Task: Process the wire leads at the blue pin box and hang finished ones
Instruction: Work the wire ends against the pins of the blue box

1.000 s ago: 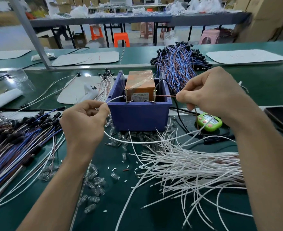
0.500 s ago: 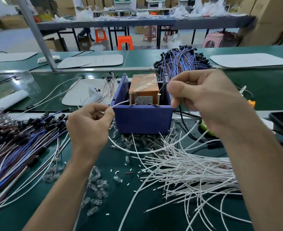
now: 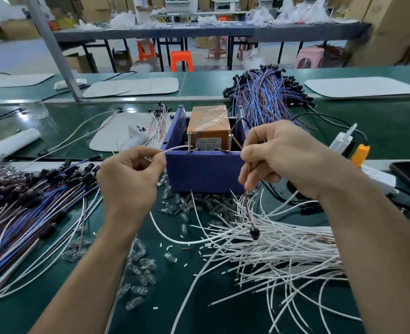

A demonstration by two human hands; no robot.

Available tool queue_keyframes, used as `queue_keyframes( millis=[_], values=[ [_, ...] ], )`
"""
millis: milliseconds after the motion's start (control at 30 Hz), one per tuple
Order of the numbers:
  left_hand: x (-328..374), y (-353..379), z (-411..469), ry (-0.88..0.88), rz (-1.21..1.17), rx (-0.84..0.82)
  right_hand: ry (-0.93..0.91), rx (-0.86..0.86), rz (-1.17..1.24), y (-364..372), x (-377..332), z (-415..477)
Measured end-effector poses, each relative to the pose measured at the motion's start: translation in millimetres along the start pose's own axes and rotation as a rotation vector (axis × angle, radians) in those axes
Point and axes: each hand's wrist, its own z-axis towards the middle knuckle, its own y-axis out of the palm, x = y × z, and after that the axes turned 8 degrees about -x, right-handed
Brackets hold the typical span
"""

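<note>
Loose white wires [image 3: 283, 251] cover the near right of the desk [image 3: 211, 309]. Clear caps [image 3: 140, 273] lie scattered before the blue pin box [image 3: 204, 169], and blue-brown leads [image 3: 30, 208] are heaped at left. The box, at centre, holds an orange block [image 3: 208, 124]. The left hand [image 3: 129, 179] pinches a white wire [image 3: 175, 148] at the left pin [image 3: 189, 141]. The right hand [image 3: 283, 160] pinches a brown lead [image 3: 249, 208] beside the right pin [image 3: 229, 142].

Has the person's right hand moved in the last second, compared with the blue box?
Yes. Measured against the blue box, the right hand has come left and slightly down, from beside the box to overlapping its front right corner.
</note>
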Motion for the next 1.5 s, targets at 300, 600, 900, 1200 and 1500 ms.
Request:
queue_keyframes(
  millis=[300, 600, 900, 1200, 1500],
  values=[
    [2, 1, 0, 0.007, 0.024, -0.011, -0.064, 0.254, -0.515, -9, 6, 1],
    [1, 4, 0, 0.024, -0.015, -0.012, -0.154, 0.384, -0.762, -28, 8, -3],
    [4, 5, -4, 0.053, -0.007, -0.035, -0.192, 0.335, -0.736, -34, 13, -2],
    [3, 4, -4, -0.010, 0.071, 0.043, -0.187, 0.390, -0.676, -35, 14, -2],
    [3, 5, -4, -0.005, 0.083, 0.064, -0.197, 0.395, -0.656, -32, 13, -2]
  ],
)
